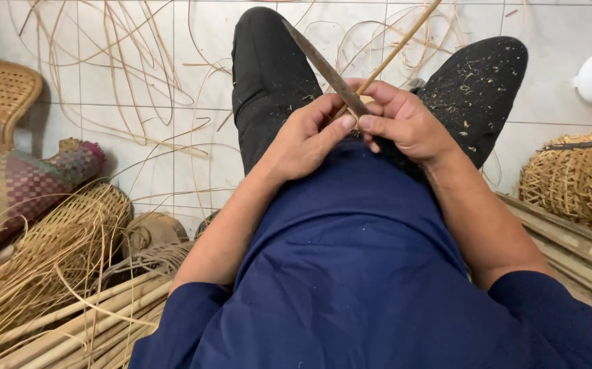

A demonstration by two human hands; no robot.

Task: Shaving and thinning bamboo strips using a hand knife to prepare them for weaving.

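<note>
**Seated person holds knife against cane strip**

Seen from the head camera: the left hand [307,137] grips a knife [323,67], blade pointing away over the knees. The right hand [405,121] is closed around a thin cane strip [405,41], pressed against the blade. Loose cane [125,61] litters the tiled floor [542,82]; baskets [576,179] sit alongside.

Woven baskets [576,179], bamboo poles [70,328], shavings [125,75]

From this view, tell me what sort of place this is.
Probably a home basket-weaving workshop. Loose cane strips litter the tiled floor, woven baskets sit at the sides, and the left hand holds a long knife against a cane gripped by the right hand.
</note>
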